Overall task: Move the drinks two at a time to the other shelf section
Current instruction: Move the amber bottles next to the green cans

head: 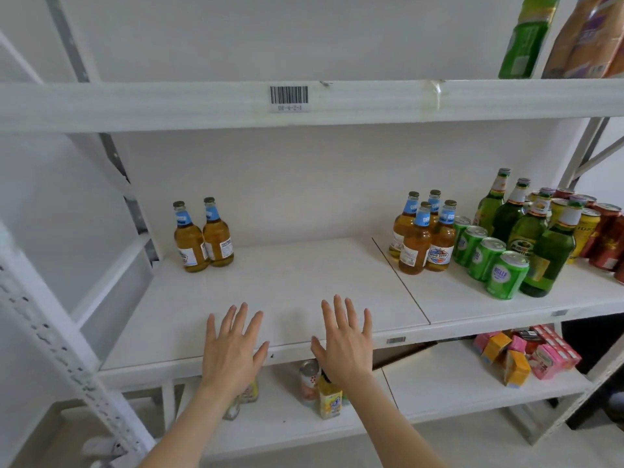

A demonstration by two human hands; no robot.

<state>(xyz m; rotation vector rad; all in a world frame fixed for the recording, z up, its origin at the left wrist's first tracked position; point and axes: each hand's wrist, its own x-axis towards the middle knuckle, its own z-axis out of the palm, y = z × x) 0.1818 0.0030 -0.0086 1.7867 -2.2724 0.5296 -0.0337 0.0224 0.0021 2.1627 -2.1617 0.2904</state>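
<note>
Two amber bottles with blue neck labels (pixel 203 236) stand side by side at the back left of the left shelf section (pixel 287 282). Several more amber bottles (pixel 423 234) cluster on the right shelf section (pixel 456 298), beside green cans (pixel 489 261), tall green bottles (pixel 526 228) and red and yellow cans (pixel 604 231). My left hand (pixel 233 349) and my right hand (pixel 344 342) hover flat over the front edge of the left section, fingers spread, holding nothing.
A barcode label (pixel 289 97) sits on the upper shelf rail. Green and orange packets (pixel 574 35) stand on the top shelf, right. The lower shelf holds small bottles and a can (pixel 320 390) and pink and yellow cartons (pixel 526 352). A white perforated upright (pixel 67 349) rises at left.
</note>
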